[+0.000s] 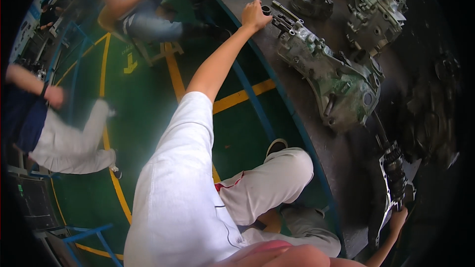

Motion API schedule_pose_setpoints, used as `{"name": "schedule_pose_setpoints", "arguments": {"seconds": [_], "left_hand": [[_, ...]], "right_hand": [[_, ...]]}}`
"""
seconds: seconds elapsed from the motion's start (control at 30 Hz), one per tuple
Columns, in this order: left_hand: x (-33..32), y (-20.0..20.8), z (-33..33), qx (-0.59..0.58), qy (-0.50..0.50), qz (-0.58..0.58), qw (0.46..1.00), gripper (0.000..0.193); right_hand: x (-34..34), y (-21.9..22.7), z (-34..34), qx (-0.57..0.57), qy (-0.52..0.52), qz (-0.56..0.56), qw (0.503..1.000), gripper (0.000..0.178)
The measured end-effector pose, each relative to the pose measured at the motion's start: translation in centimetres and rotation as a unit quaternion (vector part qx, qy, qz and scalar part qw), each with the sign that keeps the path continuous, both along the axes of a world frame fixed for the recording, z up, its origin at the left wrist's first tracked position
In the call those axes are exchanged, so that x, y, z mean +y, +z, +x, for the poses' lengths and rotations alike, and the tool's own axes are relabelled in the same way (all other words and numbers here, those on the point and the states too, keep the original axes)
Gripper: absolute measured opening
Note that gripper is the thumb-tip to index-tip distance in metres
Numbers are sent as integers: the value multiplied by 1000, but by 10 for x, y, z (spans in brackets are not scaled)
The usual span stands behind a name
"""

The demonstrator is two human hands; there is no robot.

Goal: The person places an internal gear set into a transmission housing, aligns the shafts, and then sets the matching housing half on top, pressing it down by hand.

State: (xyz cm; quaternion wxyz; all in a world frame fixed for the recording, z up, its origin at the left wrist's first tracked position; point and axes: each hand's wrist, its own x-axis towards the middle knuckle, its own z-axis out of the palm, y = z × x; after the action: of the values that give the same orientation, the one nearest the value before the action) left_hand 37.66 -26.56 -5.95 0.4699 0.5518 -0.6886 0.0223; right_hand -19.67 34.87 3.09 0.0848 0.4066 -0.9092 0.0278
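Far from me, beside the end of a grey metal gearbox housing (316, 62), my left hand (254, 17) is closed on a small dark ring-shaped part (266, 10). A pale rod (288, 12) lies just right of it. At the lower right, my right hand (397, 219) has its fingers closed at the lower end of a dark gear shaft (395, 170). That shaft lies in or over an open housing half with a bright metal rim (385, 207). Its fingertips are partly hidden by the parts.
The dark worktable (341, 173) has a blue edge. More gearbox castings (378, 20) stand at its far side, with dim parts at right. One person (143, 5) sits beyond my left arm; another (44, 123), blurred, is at left. Yellow lines (104, 69) mark the green floor.
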Motion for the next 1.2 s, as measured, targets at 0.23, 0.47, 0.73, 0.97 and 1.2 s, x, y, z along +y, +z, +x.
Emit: {"name": "schedule_pose_setpoints", "arguments": {"seconds": [0.23,0.47,0.73,0.97,1.2], "left_hand": [[-39,-17,-7,-10,69,46,996,57],[-18,9,-16,-77,35,47,995,40],[27,-10,-3,-235,2,38,971,30],[24,-16,-5,-338,57,36,939,27],[19,-14,-2,-353,57,54,932,24]], "right_hand": [[-5,4,12,-11,-13,-22,1000,29],[-9,10,14,-37,-55,9,998,33],[-18,16,34,-46,-34,1,998,28],[-4,2,21,38,-32,-18,999,29],[-15,9,27,9,-42,-14,999,28]]}}
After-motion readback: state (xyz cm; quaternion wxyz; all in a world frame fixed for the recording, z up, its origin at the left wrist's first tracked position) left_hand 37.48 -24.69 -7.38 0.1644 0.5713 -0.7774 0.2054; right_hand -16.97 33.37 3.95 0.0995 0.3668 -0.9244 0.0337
